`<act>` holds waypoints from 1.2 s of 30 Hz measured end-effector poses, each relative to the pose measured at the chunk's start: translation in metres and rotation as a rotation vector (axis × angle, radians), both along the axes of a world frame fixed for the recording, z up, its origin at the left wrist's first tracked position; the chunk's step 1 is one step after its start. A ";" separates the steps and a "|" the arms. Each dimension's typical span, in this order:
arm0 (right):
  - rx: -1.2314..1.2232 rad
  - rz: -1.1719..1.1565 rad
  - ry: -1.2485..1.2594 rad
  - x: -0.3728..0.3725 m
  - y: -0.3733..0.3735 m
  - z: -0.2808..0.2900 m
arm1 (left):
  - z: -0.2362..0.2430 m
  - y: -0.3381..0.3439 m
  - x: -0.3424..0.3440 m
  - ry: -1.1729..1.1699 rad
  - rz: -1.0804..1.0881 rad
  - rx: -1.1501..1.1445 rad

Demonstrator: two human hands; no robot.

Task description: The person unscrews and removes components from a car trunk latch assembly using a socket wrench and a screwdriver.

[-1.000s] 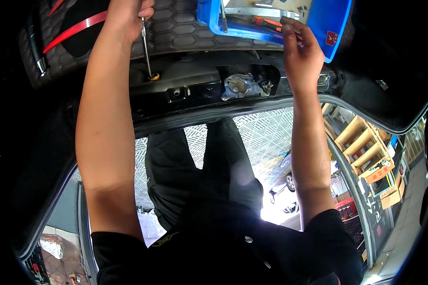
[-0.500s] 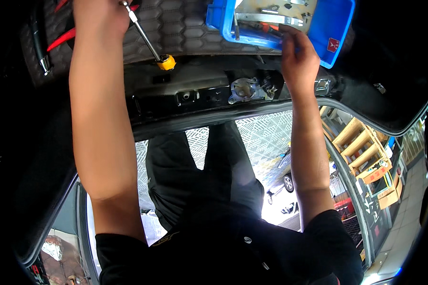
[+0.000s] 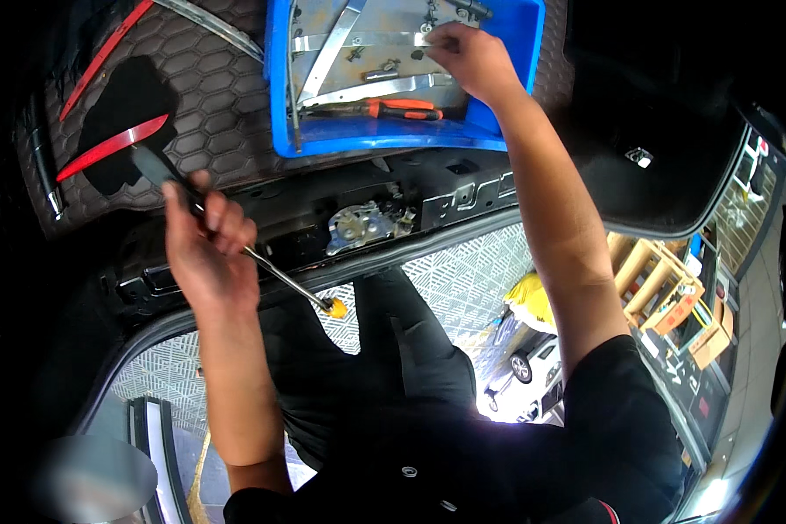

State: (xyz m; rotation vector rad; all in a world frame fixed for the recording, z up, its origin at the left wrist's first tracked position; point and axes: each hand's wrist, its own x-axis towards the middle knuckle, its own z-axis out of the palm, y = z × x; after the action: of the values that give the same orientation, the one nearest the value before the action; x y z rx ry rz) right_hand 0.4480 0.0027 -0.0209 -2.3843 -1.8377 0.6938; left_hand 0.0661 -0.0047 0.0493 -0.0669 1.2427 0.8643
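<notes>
My left hand (image 3: 214, 249) is closed around a long tool with a steel shaft (image 3: 284, 278), a yellow end and a dark flat part sticking out past the fingers. The yellow end hangs over the trunk's edge, above my legs. Over the blue bin (image 3: 393, 144), my right hand (image 3: 472, 61) pinches its fingertips together by the end of a metal strip (image 3: 358, 41); what lies between them is too small to make out. Inside the bin are more metal strips, several small dark clips and a hand tool with orange-and-black handles (image 3: 402, 109).
Two red strip-like pieces (image 3: 113, 148) and a black cloth-like item (image 3: 131, 96) lie on the quilted brown mat (image 3: 214, 109). A black rod-like tool (image 3: 44, 162) is at far left. A metal latch (image 3: 362, 227) sits in the trunk sill. Cardboard boxes (image 3: 712, 336) stand outside at right.
The view has shifted. My left hand has come down from the top with the long tool, now over the sill. My right hand has moved from the bin's near side farther in.
</notes>
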 end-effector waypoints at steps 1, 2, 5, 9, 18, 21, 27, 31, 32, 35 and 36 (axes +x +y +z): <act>0.001 0.062 -0.035 0.003 0.007 -0.006 | -0.003 -0.013 0.007 0.005 -0.002 -0.025; -0.003 0.122 -0.072 0.005 0.016 -0.004 | -0.006 -0.027 0.010 0.000 -0.003 -0.012; 0.035 0.108 0.033 0.014 0.043 0.007 | -0.013 -0.054 0.027 0.127 -0.028 -0.001; 0.068 0.122 -0.007 0.037 0.046 0.019 | -0.018 -0.076 0.043 0.350 -0.075 -0.031; -0.036 0.431 -0.192 0.056 0.041 -0.022 | -0.028 -0.084 0.042 0.388 -0.176 0.024; -0.093 0.531 -0.264 0.046 0.051 -0.023 | -0.030 -0.083 0.043 0.422 -0.173 0.012; -0.119 0.579 -0.319 0.052 0.067 -0.032 | -0.027 -0.080 0.043 0.478 -0.198 0.001; -0.084 0.453 -0.228 0.047 0.066 -0.007 | -0.026 -0.079 0.044 0.439 -0.178 -0.010; -0.095 0.422 -0.100 0.048 0.064 0.003 | -0.026 -0.079 0.043 0.449 -0.179 -0.012; 0.084 0.289 0.283 0.044 0.041 0.037 | -0.028 -0.079 0.044 0.441 -0.176 -0.030; 0.015 0.240 0.305 0.035 0.024 0.052 | -0.027 -0.081 0.041 0.449 -0.171 -0.030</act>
State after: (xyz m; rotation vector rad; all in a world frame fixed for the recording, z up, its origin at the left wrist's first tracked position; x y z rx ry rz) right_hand 0.4831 0.0265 0.0310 -1.9332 -1.9956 0.9966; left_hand 0.1075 -0.0860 0.0227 0.2186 1.6542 0.7322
